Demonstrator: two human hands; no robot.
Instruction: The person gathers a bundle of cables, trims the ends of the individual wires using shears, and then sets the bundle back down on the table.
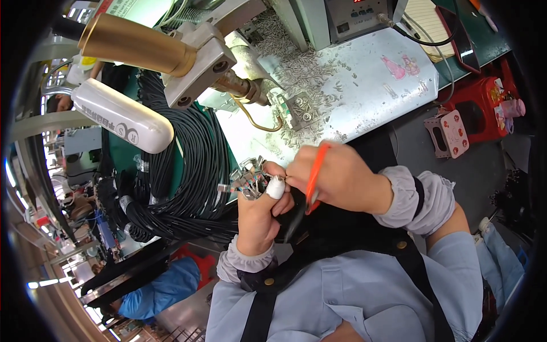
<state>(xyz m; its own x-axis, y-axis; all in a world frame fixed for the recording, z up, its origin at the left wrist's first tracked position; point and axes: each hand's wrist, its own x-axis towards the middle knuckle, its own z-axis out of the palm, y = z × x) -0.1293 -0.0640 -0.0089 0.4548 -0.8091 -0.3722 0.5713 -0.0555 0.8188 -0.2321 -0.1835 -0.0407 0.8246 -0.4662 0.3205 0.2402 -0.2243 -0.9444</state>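
Note:
My left hand (263, 212) is closed around a bunch of cable ends (246, 181) with small metal connectors and thin coloured wires fanning out past the fingers. White tape wraps its thumb. My right hand (341, 176) meets it from the right, thumb and forefinger pinched at the left thumb tip; whatever lies in that pinch is too small to make out. Orange-handled pliers (317, 174) are tucked in my right hand, their dark end pointing down toward my lap. Both hands are just in front of the bench press (285, 108).
Small metal pieces (302, 68) lie strewn over the pale worktable (382, 97). Black cable coils (191, 154) fill the left side. A brass cylinder (137, 45) and white canister (122, 117) overhang there. A control box (359, 20) stands behind; a red stool (484, 105) is at right.

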